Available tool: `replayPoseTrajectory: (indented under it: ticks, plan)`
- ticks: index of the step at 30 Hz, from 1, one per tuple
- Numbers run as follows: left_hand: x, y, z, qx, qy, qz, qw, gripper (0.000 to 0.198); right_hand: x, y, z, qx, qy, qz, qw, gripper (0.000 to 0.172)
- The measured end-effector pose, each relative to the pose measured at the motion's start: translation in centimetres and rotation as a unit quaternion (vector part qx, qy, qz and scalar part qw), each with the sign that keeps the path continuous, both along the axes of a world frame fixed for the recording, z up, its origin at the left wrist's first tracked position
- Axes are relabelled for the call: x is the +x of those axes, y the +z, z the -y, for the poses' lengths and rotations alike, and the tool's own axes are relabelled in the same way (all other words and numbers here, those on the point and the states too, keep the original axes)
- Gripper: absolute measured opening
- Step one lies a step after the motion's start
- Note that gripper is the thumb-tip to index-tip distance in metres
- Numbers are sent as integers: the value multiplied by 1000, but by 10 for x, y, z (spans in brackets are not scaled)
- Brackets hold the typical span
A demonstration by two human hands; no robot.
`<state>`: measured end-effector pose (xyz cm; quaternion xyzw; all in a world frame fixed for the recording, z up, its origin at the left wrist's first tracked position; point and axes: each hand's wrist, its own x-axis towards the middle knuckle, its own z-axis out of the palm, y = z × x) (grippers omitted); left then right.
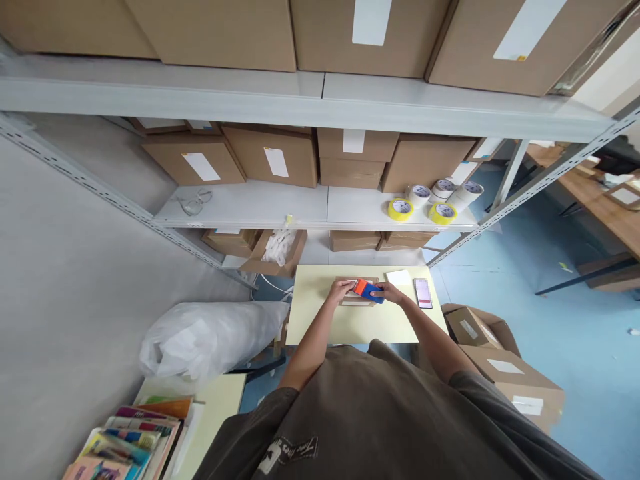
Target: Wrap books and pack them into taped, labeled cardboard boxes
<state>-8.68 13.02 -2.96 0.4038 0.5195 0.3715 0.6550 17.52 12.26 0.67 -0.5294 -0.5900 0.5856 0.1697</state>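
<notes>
Right hand point(389, 293) grips the blue end of the orange-blue item point(369, 291). Left hand point(340, 291) has its fingers drawn narrow at the orange end; too small to tell if they pinch it. Item is held up over the carton point(357, 301) on the table point(310, 323). Progress: item is in hand, not yet set down or let go; looks like mid-handling. Carton lies flat below; can't tell if it's open or shut. White paper point(399, 277) and phone point(423, 293) sit beside, untouched. Tape rolls point(443, 213) stay on the shelf point(280, 200), out of use.
</notes>
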Motion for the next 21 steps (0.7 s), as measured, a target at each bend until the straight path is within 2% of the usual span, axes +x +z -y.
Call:
replayPoseTrajectory:
  ticks: [5, 11, 14, 21]
  plan:
    - [9, 23, 3, 59, 24, -20, 998, 47, 10, 21, -9, 39, 22, 0, 999, 57]
    - [15, 58, -1, 118, 86, -49, 988, 43, 4, 46, -7, 129, -3, 23, 991, 48]
    - [14, 69, -3, 98, 93, -15, 991, 47, -1, 55, -4, 153, -15, 27, 988, 47]
    - [5, 82, 2, 35, 45, 116, 992, 64, -4, 70, 0, 182, -26, 13, 983, 41]
